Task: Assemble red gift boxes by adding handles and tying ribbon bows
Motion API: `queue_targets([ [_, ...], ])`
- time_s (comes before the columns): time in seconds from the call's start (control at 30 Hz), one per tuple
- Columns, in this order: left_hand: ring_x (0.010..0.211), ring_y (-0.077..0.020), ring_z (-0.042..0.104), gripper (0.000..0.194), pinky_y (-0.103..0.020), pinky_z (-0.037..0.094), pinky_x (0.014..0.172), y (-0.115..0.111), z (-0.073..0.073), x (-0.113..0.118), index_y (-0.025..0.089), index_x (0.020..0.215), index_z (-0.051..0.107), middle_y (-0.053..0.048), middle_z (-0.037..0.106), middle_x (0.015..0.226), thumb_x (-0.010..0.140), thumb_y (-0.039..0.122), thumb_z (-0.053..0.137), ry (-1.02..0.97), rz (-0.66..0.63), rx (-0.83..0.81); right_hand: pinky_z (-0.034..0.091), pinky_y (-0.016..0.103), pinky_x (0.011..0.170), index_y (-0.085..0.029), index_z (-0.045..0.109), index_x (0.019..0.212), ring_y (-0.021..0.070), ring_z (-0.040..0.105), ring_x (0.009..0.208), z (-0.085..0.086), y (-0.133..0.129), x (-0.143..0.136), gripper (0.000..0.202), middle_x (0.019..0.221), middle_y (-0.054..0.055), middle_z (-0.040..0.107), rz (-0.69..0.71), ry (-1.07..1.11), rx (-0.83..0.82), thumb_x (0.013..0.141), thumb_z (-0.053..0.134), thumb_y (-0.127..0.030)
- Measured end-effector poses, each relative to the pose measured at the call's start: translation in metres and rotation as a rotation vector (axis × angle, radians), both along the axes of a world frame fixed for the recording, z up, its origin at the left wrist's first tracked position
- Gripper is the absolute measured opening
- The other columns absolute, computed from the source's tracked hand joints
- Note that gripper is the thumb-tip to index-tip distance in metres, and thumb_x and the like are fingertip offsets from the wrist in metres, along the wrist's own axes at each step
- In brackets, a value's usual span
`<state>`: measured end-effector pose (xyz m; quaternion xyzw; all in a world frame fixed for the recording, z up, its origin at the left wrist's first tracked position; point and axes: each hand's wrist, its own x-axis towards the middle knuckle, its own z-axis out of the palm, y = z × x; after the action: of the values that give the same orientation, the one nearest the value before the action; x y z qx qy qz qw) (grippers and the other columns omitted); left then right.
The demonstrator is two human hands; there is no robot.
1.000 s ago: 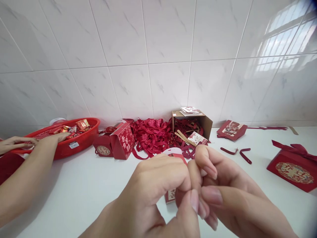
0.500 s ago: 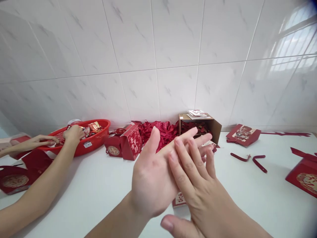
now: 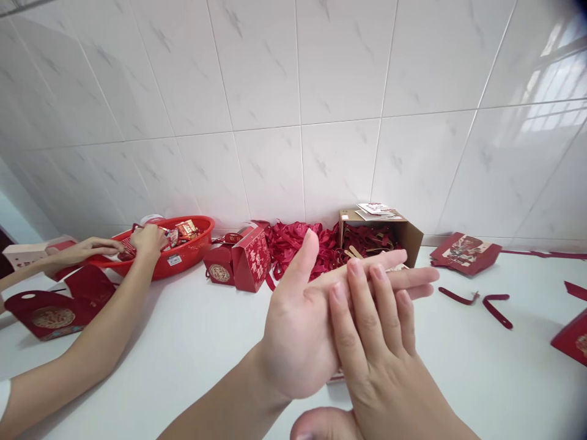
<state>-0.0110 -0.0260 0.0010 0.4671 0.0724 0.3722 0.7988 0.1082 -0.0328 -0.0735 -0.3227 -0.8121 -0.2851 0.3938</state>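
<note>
A: What fills the foreground?

B: Two bare hands meet over a white table [image 3: 192, 366]. The left hand [image 3: 298, 336] is wide open, palm in view, thumb up; the right hand [image 3: 380, 354] lays its outstretched fingers across it, also open. Whether anything lies under those fingers, I cannot tell.

A: And the thing nearest them?

B: A printed item [image 3: 337, 377], just behind the hands at lower center of the frame, mostly hidden.

A: The sides?

B: A red gift box [image 3: 573, 339] is cut off at the right edge, with two dark-red strips [image 3: 498, 311] up and to its left. At left, an open red carton [image 3: 52, 315] sits by a co-worker's arms, one hand [image 3: 150, 240] at a red plastic basket [image 3: 197, 249] of wrapped sweets [image 3: 187, 230].

A: Farther back?

B: Two red boxes [image 3: 252, 263] stand beside a heap of crimson ribbon [image 3: 298, 241]. Next comes a cardboard box [image 3: 413, 241] topped with printed cards [image 3: 376, 210], then flat red packaging [image 3: 465, 252], all before a marbled tile wall [image 3: 339, 73].
</note>
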Motion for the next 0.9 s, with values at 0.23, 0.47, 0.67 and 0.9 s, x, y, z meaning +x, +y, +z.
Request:
queue_targets([
  [0.23, 0.136, -0.0275, 0.036, 0.091, -0.042, 0.02, 0.116, 0.0, 0.001, 0.001, 0.009, 0.141, 0.038, -0.016, 0.05, 0.138, 0.085, 0.076, 0.014, 0.008, -0.028, 0.024, -0.004, 0.052, 0.114, 0.0, 0.014, 0.149, 0.0395, -0.002, 0.144, 0.0, -0.002, 0.0, 0.112, 0.152, 0.027, 0.021, 0.045, 0.04, -0.028, 0.073, 0.047, -0.076],
  [0.47, 0.128, -0.0266, 0.046, 0.053, -0.041, 0.034, 0.11, 0.001, 0.009, -0.018, 0.018, 0.122, 0.059, -0.009, 0.058, 0.13, 0.095, 0.055, 0.034, 0.263, 0.356, 0.39, 0.045, 0.036, 0.097, -0.029, 0.06, 0.11, 0.0222, 0.053, 0.117, 0.027, -0.002, 0.017, 0.021, 0.122, 0.007, 0.059, 0.788, 0.799, -0.603, 0.09, 0.052, -0.027],
  [0.67, 0.098, -0.0162, 0.063, 0.016, -0.027, 0.051, 0.092, -0.016, 0.011, -0.02, 0.02, 0.095, 0.068, -0.001, 0.069, 0.097, 0.084, 0.011, 0.062, 0.484, 0.965, 1.109, 0.048, 0.026, 0.083, -0.025, 0.064, 0.085, 0.0139, 0.057, 0.087, 0.041, -0.004, 0.028, 0.003, 0.085, 0.001, 0.061, 1.137, 1.167, -0.886, 0.086, 0.061, -0.027],
  [0.9, 0.083, -0.0149, 0.067, 0.013, -0.024, 0.06, 0.075, -0.02, 0.008, -0.004, 0.014, 0.087, 0.069, -0.002, 0.072, 0.085, 0.077, 0.006, 0.068, 0.389, 1.135, 1.497, 0.047, 0.027, 0.066, -0.023, 0.063, 0.079, 0.0147, 0.052, 0.07, 0.046, -0.006, 0.023, 0.006, 0.069, 0.001, 0.054, 1.185, 1.088, -0.812, 0.083, 0.061, -0.026],
])
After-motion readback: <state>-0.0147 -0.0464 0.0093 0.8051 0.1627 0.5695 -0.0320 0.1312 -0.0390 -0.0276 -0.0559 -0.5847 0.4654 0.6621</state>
